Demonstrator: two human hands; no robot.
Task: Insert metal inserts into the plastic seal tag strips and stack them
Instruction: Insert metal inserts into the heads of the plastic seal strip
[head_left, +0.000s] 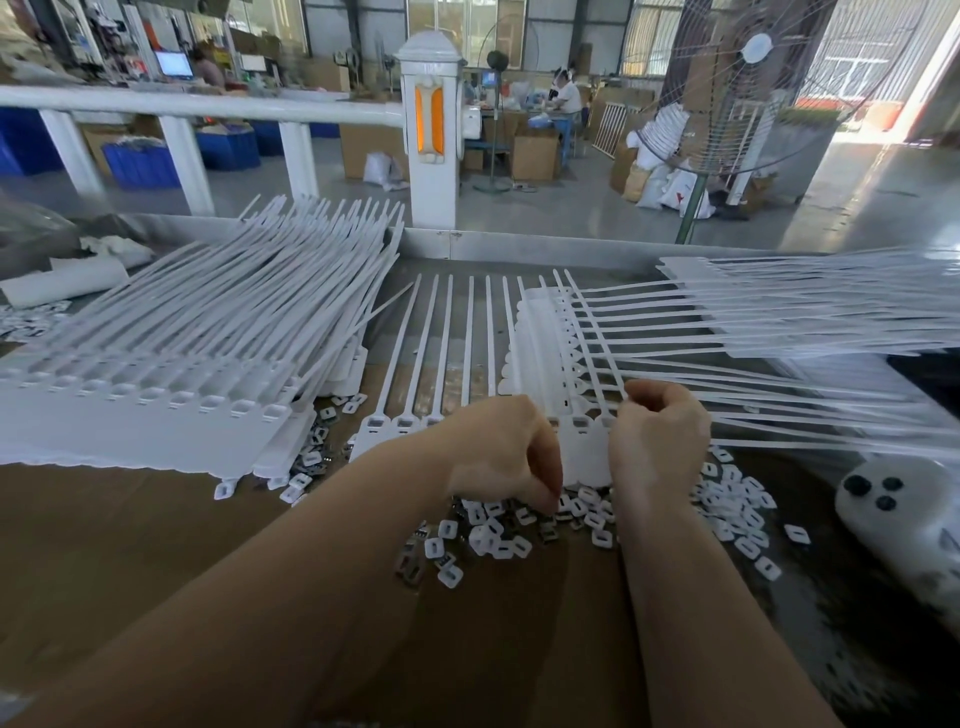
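Note:
A white seal tag strip (451, 358) lies flat at the table's middle, tails pointing away, lock heads toward me. My left hand (496, 449) sits curled over its tag plate, thumb and fingers pinching down at the pile of small inserts (498, 540) just below. My right hand (657, 441) is curled over the strip's right end, fingertips pinching at its lock heads. A tall stack of strips (156, 374) stands on the left. Another stack of strips (779, 322) fans in from the right, overlapping the middle strip. What each hand holds inside its fingers is hidden.
Brown cardboard (156, 530) covers the table, with a metal rim (519, 248) at the back. Loose inserts (737, 499) spread right of my right wrist. A white device with dark buttons (904, 514) lies at the right edge. A standing fan (727, 93) rises behind the table.

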